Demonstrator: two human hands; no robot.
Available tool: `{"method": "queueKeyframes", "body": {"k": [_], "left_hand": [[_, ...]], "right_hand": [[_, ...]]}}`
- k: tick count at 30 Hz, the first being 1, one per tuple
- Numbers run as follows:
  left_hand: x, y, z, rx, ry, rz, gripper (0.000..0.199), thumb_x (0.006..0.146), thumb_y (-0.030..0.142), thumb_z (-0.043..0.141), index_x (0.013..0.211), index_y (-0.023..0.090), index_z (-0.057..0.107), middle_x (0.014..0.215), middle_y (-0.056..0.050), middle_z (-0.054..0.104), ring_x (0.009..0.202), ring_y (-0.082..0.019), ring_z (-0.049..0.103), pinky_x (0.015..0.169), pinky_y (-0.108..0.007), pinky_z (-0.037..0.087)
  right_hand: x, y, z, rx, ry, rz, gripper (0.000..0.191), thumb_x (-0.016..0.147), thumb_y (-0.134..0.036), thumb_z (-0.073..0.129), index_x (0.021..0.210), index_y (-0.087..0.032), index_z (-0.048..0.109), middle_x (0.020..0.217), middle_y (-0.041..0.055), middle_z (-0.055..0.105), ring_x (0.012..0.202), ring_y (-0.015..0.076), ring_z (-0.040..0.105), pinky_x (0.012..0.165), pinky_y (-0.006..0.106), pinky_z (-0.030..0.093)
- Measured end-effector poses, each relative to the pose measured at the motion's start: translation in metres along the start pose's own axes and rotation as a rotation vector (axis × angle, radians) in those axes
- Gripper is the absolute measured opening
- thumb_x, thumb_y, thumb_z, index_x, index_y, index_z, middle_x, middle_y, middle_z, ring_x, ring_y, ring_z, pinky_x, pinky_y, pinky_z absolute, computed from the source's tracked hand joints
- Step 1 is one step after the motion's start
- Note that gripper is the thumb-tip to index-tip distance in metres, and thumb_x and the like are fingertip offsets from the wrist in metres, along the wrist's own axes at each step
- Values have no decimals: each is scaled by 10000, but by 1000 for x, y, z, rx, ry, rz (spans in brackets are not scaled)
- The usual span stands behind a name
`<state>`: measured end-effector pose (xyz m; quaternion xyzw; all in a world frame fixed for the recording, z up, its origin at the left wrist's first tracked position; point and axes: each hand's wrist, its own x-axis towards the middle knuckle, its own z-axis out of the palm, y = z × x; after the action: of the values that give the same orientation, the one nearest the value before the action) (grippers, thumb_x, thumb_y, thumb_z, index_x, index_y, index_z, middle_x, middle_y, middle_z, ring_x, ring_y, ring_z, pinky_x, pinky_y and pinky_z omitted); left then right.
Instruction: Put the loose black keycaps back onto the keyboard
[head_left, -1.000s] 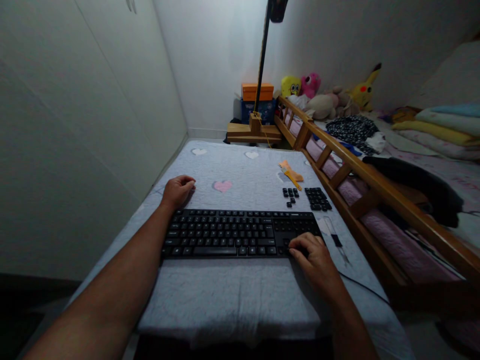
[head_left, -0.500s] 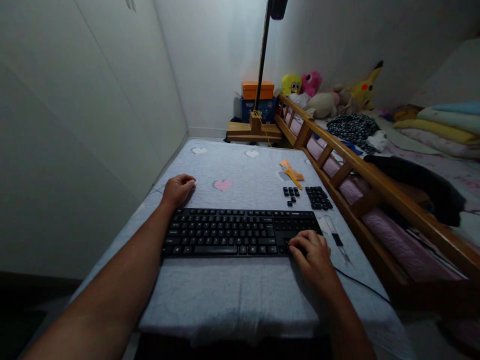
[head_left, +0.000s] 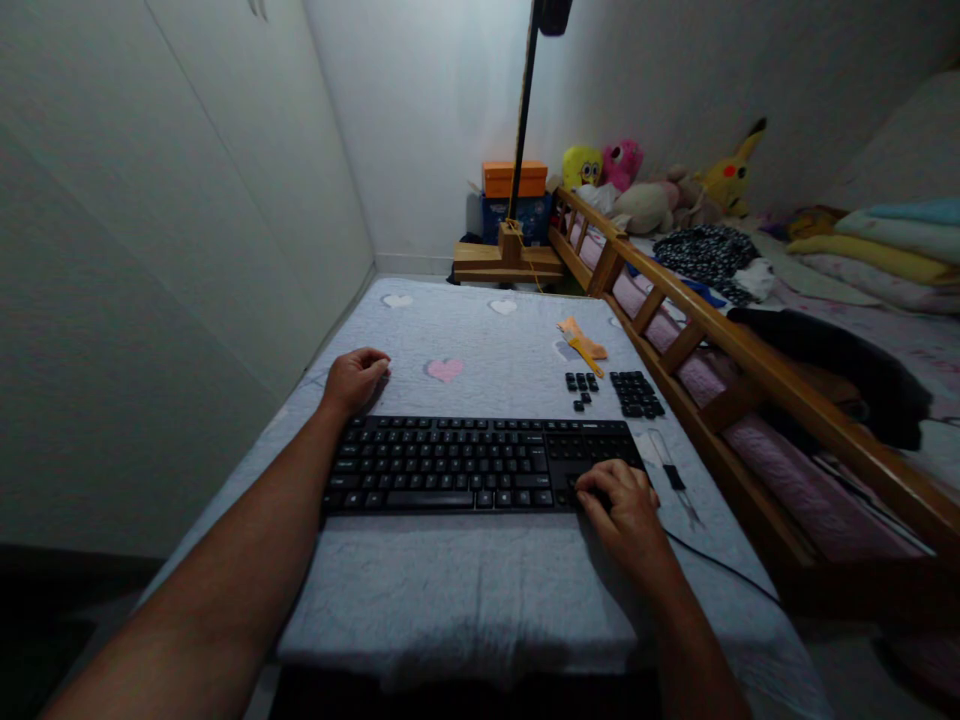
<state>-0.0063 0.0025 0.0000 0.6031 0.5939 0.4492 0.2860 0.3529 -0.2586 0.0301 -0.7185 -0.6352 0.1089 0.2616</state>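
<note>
A black keyboard (head_left: 442, 465) lies on the cloth-covered table, with its right section stripped of many keycaps. My right hand (head_left: 622, 505) is over that section, thumb and forefinger pinched together low down near the arrow keys. What sits between those fingertips, if anything, is too small and dark to make out. Just beyond the keyboard's far left corner, my left hand (head_left: 356, 380) rests on the cloth with its fingers curled closed and nothing visible in them. Loose black keycaps stand in a small group (head_left: 582, 383) and a larger block (head_left: 636, 394) behind the keyboard's right end.
A wire keycap puller (head_left: 675, 478) with a black grip lies right of the keyboard, near its cable (head_left: 727, 570). Farther back are a yellow-handled brush (head_left: 586, 356) and an orange cloth (head_left: 581, 335). A wooden bed rail (head_left: 697, 325) borders the table's right side.
Both hands hold nearly the same places. The whole view has shifted very slightly; the keyboard and loose keycaps look unchanged.
</note>
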Motion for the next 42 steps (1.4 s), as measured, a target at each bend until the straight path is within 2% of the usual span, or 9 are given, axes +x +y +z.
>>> {"method": "queueKeyframes", "body": {"k": [7,19,27,38,42], "left_hand": [[0,1,0,8,-4,-9,219,656,352,638,769,172,690,656,-33,682,615,-174,633,635,-282,505],[-2,4,0,-3,3,-2,214,658,344,634,759,161,680,654,-33,676,622,-169,624,663,-290,500],[1,-2,0,12,-3,4,215,660,359,637,760,174,683,661,-28,681,639,-177,636,689,-296,503],[2,-7,2,-1,18,-3,228,667,374,635,779,183,692,668,-33,684,632,-184,643,629,-288,510],[1,-5,1,18,9,3,217,674,358,639,779,177,694,676,-36,689,638,-183,646,660,-297,513]], "right_hand": [[-1,1,4,-11,50,-35,150,884,-277,553,801,-256,676,944,55,645,972,263,522,855,421,355],[-5,2,12,12,108,-86,148,898,-230,535,795,-243,640,872,37,638,931,242,502,865,406,327],[-4,-2,11,30,101,-81,156,900,-221,519,783,-243,620,862,32,630,919,236,493,873,411,316],[-4,-2,11,17,96,-86,161,898,-215,520,772,-238,617,857,29,626,910,232,496,861,404,319],[-4,-2,12,10,95,-89,158,897,-214,523,774,-240,618,859,30,628,907,232,491,857,403,316]]}}
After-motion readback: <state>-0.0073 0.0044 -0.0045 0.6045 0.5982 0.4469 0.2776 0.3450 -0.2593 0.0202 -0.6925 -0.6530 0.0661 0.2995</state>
